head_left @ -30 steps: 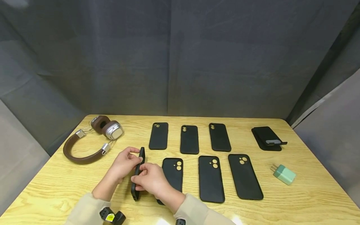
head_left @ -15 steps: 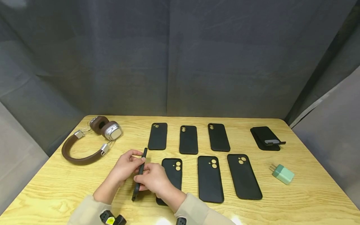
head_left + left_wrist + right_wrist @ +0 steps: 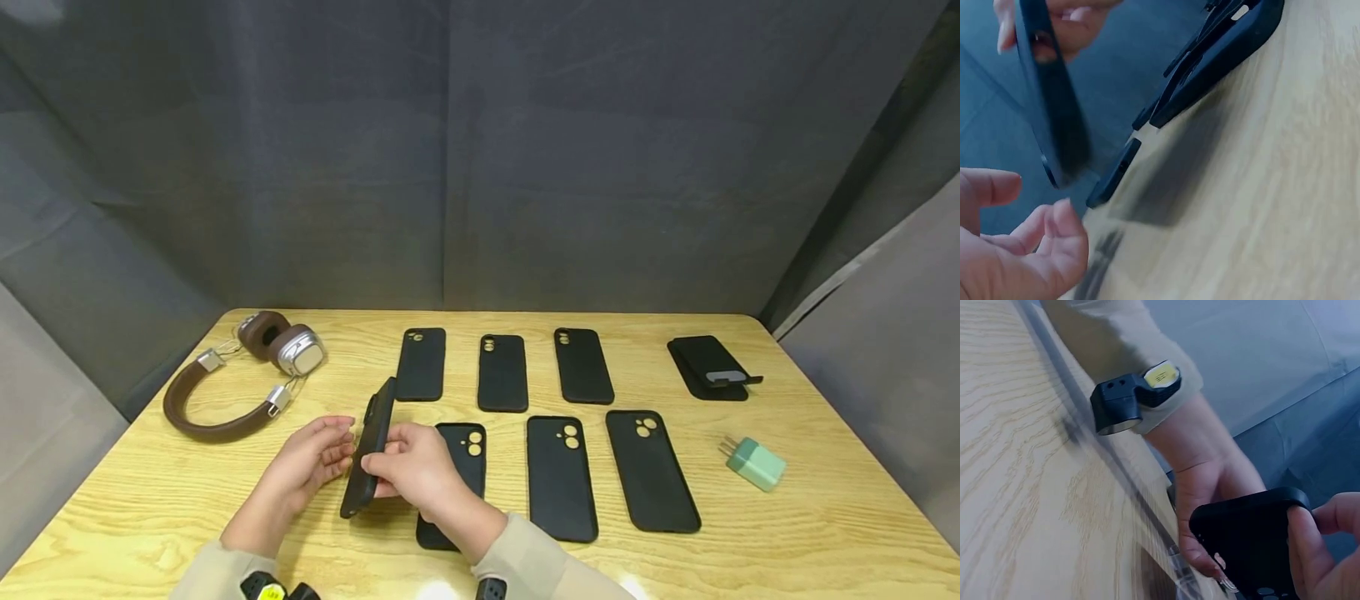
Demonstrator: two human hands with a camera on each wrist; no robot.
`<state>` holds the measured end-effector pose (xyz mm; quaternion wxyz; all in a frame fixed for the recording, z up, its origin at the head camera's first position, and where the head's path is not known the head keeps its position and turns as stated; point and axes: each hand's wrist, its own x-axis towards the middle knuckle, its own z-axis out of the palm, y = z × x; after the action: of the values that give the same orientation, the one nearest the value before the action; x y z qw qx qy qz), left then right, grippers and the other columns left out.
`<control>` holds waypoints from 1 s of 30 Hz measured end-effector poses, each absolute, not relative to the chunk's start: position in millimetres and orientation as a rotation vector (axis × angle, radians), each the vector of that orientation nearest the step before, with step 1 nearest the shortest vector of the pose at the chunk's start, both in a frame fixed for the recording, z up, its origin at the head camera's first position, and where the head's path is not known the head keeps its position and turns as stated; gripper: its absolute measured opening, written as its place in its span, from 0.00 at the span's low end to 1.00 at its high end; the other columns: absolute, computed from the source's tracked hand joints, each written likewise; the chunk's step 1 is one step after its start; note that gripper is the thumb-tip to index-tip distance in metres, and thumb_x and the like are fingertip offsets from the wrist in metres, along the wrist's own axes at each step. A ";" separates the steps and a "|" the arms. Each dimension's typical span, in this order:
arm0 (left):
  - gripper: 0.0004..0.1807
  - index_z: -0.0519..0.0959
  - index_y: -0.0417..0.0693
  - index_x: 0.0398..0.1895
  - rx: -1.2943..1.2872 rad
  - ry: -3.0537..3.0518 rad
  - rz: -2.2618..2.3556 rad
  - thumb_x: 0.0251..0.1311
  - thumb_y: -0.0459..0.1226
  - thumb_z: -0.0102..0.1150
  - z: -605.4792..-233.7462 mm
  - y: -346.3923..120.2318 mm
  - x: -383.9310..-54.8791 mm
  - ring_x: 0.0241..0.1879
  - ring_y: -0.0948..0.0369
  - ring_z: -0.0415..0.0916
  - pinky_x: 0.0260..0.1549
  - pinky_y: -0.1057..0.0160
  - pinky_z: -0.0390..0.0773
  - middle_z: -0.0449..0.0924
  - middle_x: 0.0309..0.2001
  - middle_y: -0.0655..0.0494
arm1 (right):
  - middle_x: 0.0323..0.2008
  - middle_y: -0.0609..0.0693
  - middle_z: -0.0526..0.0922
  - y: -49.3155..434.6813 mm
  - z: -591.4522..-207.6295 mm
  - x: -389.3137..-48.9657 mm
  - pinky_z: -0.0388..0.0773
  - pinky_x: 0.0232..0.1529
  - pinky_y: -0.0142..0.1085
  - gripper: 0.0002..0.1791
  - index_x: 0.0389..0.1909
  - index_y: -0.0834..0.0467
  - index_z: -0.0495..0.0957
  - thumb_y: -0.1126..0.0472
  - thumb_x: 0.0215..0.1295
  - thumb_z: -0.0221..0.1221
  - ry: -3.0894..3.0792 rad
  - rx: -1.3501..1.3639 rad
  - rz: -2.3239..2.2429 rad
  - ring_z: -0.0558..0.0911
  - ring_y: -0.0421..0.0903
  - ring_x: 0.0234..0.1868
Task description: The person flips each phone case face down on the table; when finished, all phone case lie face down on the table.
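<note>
A black phone case [image 3: 377, 433] is held tilted on its long edge, above the table at the left of centre. My right hand [image 3: 423, 471] pinches it by its right side, thumb on the near face. Whether a phone sits inside I cannot tell. My left hand [image 3: 307, 462] is just left of the case, fingers loosely bent and apart from it. In the left wrist view the case [image 3: 1054, 112] hangs above the left fingertips. The right wrist view shows its dark face and raised rim [image 3: 1247, 501], with the left hand [image 3: 1210, 487] behind.
Several black phone cases lie in two rows, a far one [image 3: 503, 373] and a near one [image 3: 561, 479]; my right forearm partly covers the nearest. Brown headphones [image 3: 225, 429] lie left. At right are a black flat folding item [image 3: 708, 367] and a green plug charger [image 3: 759, 465].
My left hand has let go of the phone case and drawn back to the left. My right hand has turned the case, so more of its left-facing broad side shows.
</note>
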<state>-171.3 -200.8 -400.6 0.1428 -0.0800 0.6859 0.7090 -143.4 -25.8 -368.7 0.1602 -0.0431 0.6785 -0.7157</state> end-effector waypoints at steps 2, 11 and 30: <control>0.17 0.64 0.39 0.54 -0.167 1.887 2.065 0.68 0.39 0.43 -405.4 -204.1 -170.6 0.37 0.63 0.72 0.39 0.66 0.74 0.72 0.37 0.57 | 0.30 0.60 0.83 -25.3 -368.2 -143.9 0.81 0.26 0.36 0.16 0.45 0.71 0.74 0.72 0.54 0.60 1.896 -0.134 -2.080 0.85 0.52 0.30; 0.09 0.69 0.50 0.48 0.106 1.675 2.076 0.70 0.38 0.41 -415.9 -209.3 -169.8 0.39 0.64 0.75 0.40 0.64 0.76 0.77 0.38 0.59 | 0.33 0.62 0.83 -21.8 -369.8 -144.3 0.81 0.30 0.37 0.17 0.48 0.73 0.72 0.72 0.56 0.58 1.808 -0.168 -2.135 0.85 0.53 0.33; 0.18 0.62 0.33 0.53 -0.084 2.056 1.969 0.63 0.32 0.50 -405.2 -217.9 -164.6 0.33 0.64 0.78 0.34 0.64 0.78 0.80 0.34 0.57 | 0.25 0.53 0.77 -20.8 -385.9 -147.2 0.80 0.24 0.36 0.34 0.62 0.62 0.62 0.69 0.54 0.63 2.081 -0.072 -1.893 0.79 0.42 0.19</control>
<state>-164.6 -217.9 -405.2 0.1462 -0.0292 0.7142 0.6839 -147.2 -20.8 -385.9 0.1631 -0.0252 0.7296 -0.6637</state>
